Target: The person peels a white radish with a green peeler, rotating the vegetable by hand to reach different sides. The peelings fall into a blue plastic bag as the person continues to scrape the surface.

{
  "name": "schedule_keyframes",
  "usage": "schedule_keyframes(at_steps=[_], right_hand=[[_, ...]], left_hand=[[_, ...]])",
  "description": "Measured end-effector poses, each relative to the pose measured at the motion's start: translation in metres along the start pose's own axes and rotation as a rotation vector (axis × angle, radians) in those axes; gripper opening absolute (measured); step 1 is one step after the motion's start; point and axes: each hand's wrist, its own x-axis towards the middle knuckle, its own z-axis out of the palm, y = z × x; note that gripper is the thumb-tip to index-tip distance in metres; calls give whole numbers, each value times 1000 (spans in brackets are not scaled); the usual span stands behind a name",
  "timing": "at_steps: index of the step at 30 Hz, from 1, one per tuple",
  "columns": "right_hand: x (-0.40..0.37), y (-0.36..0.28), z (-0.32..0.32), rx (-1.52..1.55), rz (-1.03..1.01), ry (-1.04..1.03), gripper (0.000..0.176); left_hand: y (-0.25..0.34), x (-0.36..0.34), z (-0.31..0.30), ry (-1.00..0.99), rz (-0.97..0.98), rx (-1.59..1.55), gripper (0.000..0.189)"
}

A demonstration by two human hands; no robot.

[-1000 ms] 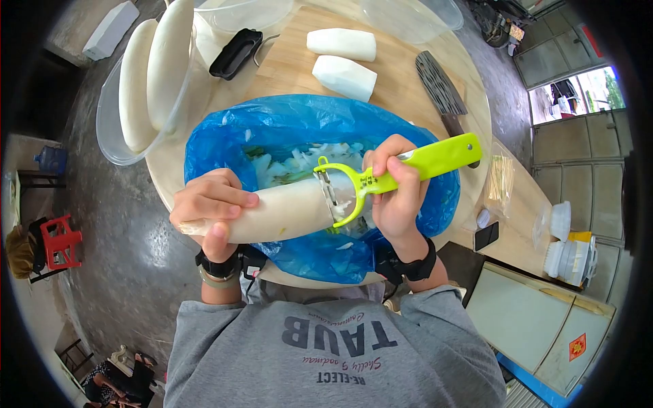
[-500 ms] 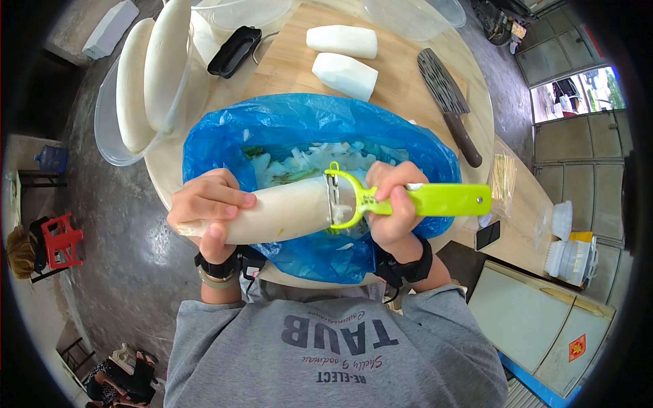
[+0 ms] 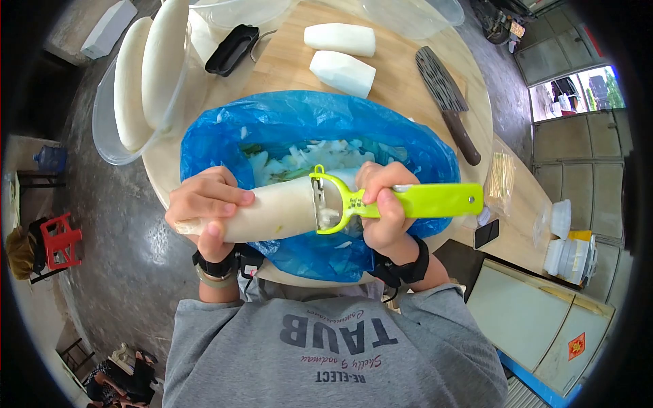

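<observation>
Peeler (image 3: 439, 201) has shifted left; right hand (image 3: 386, 214) clenches it, left hand (image 3: 209, 204) clasps radish (image 3: 279, 209).

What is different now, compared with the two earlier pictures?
The green peeler turned from slanting to nearly level and shifted left along the radish; the right hand moved with it. Nothing was grasped or released. The left hand still holds the radish; the knife stayed put.

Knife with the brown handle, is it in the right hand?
No, the knife lies with its blade on the wooden board, while the right hand grips the green peeler.
</observation>
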Motion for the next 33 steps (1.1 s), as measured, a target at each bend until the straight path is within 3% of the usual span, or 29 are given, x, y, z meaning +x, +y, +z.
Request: schedule_keyframes(at_steps=[4,10,11,14,17,21,25,29,33], right_hand=[[-2,4,-2,21,-106,8,13],[3,5,-7,-72,-92,120,18],[8,7,-7,69,-29,225,18],[12,1,-12,261,-41,233,20],[8,0,-7,328,0,121,19],[-4,-6,-2,147,202,-86,14],[1,1,-4,-37,-2,-43,13],[5,4,-9,164,-46,198,20],[3,-2,-5,295,-45,74,15]], left_hand=[[0,1,0,-29,26,16,23],[3,1,0,14,-13,10,22],[3,1,0,32,-26,8,22],[2,1,-2,15,-20,17,22],[2,0,-1,30,-33,17,23],[2,0,-1,33,-34,15,23],[0,3,-1,16,5,4,25],[1,4,-1,9,16,-7,26],[2,1,0,22,-10,23,23]])
